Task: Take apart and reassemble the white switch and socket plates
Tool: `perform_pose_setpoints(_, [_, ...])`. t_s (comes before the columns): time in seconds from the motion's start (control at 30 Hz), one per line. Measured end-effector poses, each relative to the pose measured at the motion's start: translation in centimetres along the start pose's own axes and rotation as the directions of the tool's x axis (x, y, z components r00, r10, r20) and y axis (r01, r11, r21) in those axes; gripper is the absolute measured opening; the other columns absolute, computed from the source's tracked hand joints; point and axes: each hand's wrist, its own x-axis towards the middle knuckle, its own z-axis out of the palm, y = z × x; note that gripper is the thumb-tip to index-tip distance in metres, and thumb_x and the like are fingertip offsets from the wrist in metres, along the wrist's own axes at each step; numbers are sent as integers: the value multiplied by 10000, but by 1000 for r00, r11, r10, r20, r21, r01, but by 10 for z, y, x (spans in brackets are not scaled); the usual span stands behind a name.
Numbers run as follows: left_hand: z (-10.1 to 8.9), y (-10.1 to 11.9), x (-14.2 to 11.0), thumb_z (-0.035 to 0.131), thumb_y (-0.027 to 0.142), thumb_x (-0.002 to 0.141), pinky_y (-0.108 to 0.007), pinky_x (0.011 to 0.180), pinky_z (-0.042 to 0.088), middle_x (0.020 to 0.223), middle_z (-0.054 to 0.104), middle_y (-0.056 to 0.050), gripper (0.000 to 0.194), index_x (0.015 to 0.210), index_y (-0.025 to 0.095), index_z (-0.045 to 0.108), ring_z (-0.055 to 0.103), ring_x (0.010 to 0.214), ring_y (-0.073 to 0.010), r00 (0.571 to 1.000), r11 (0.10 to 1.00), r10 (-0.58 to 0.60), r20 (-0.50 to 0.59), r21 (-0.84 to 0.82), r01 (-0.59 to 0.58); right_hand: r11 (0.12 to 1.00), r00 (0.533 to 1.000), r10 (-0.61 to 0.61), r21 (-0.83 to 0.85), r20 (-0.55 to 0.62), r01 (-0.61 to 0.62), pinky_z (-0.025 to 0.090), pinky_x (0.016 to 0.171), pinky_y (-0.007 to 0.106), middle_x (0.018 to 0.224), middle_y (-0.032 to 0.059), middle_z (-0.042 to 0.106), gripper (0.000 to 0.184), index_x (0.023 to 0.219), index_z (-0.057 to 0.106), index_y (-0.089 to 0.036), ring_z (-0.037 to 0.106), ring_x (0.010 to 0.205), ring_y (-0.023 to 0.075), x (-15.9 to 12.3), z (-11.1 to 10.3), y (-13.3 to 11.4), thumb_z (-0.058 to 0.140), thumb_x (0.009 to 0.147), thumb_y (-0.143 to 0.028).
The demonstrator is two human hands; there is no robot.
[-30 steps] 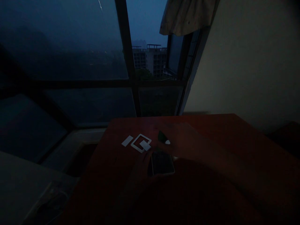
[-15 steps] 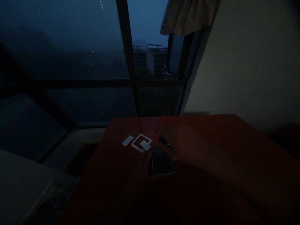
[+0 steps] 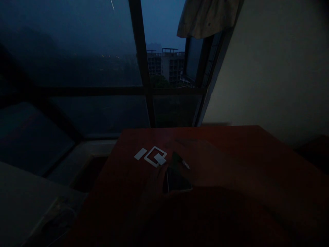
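Observation:
Low in the dim light, my left hand [image 3: 153,183] curls round the left side of a dark, flat, squarish piece [image 3: 178,180] with a thin pale edge. My right hand [image 3: 200,156] reaches in from the right, over the top of this piece, and its fingers look bent. Under that hand shows a dark green patch [image 3: 176,159], and beside it a slim silvery tip [image 3: 185,164]; their kind is too dark to tell. Just left of the hands lie a white square frame [image 3: 147,158], a small white card [image 3: 159,159] overlapping its corner, and a white strip [image 3: 140,154].
The reddish-brown table [image 3: 231,137] stands against a dark-framed window [image 3: 146,91]. A pale wall [image 3: 269,75] rises on the right, and a curtain [image 3: 208,17] hangs at the top. Some clutter with a cable [image 3: 61,212] lies below at left.
My right hand has shifted slightly downward, covering more of the dark piece's upper right. More of the silvery tip shows now. My left hand stays about where it was.

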Motion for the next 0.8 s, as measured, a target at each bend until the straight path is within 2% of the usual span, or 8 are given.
perform_pose_setpoints(0.1, [-1,0,-1,746,396,688,-455,1057,342,1423,395,-132,804,1378,243,364,366,1305,-353,1000,1000,13,1,0,-13,999,1000,5,33,-7,-5,433,646,297,1021,86,667,411,1223,485,-201,632,860,218,0,0,3,542,822,-272])
perform_pose_setpoints(0.2, [-1,0,-1,744,379,690,-466,1052,348,1421,400,-120,800,1382,261,360,377,1298,-350,1000,1000,16,0,1,-16,987,989,147,-69,-21,-148,426,599,319,953,105,684,369,1192,518,-181,646,787,243,4,4,4,453,893,-387])
perform_pose_setpoints(0.27, [0,-1,-1,741,376,693,-476,1048,349,1414,408,-116,792,1382,272,363,384,1293,-353,1000,1000,11,3,2,-11,976,981,190,-103,-21,-192,422,585,321,913,106,691,354,1157,544,-173,650,754,244,6,5,6,405,918,-395])
perform_pose_setpoints(0.37, [0,-1,0,743,394,686,-482,1048,344,1413,410,-117,798,1381,274,368,376,1296,-360,1000,1000,7,11,4,-7,998,998,59,18,-16,-59,445,639,306,1029,90,676,346,1205,504,-191,645,865,229,4,3,9,480,870,-273])
perform_pose_setpoints(0.47, [-1,-2,1,734,417,690,-472,1050,342,1421,400,-116,802,1385,265,364,366,1302,-358,1000,1000,12,17,4,-12,987,997,-69,143,-21,71,457,687,288,1165,81,634,534,1310,404,-211,620,975,216,2,0,10,547,796,-201])
perform_pose_setpoints(0.53, [-1,-2,0,722,412,703,-459,1046,350,1420,398,-118,790,1389,256,360,376,1295,-350,1000,1000,15,18,3,-15,995,999,-17,102,-30,20,457,682,307,1136,95,649,510,1316,409,-202,629,953,232,3,1,9,537,826,-262])
perform_pose_setpoints(0.67, [0,-2,1,731,383,693,-459,1042,358,1413,403,-125,802,1390,249,357,396,1279,-352,1000,1000,14,11,6,-15,982,985,170,-81,-17,-170,437,603,339,898,114,704,413,1225,523,-167,659,776,268,8,4,7,440,898,-405])
perform_pose_setpoints(0.8, [2,-5,1,744,376,675,-464,1040,360,1410,408,-127,806,1378,255,370,391,1282,-364,1000,1000,16,5,10,-16,997,998,69,37,-13,-69,441,657,314,999,91,686,338,1169,549,-194,645,834,223,6,0,9,504,846,-283])
